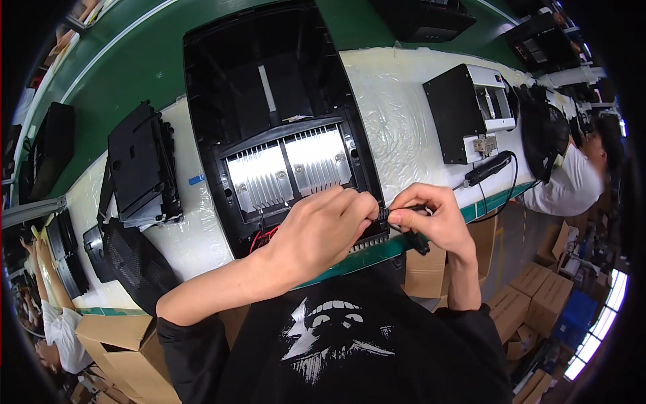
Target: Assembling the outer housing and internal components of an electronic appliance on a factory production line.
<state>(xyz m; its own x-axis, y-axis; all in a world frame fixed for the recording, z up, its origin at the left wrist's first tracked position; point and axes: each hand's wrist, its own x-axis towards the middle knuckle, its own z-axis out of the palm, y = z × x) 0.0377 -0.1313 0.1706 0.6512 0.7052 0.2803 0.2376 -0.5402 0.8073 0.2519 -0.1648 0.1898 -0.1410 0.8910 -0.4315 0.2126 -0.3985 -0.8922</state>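
Note:
A large black housing (235, 81) lies lengthwise before me, with two silver finned heat sinks (309, 161) set side by side in it. Red wires (264, 237) come out below the heat sinks, partly behind my left arm. My left hand (326, 225) is closed over the housing's near right corner, its fingertips bent down and hiding what they grip. Just right of it, my right hand (434, 219) pinches a thin black cable (418, 241) between thumb and forefinger. The cable hangs below the fingers, past the table edge, and the two hands nearly meet.
To the right stand a black box device with a silver front (449, 111) and a corded electric screwdriver (490, 168). Stacked black panels (138, 158) and black mesh (138, 262) lie left. Cardboard boxes (118, 337) stand below the table; co-workers sit at both sides.

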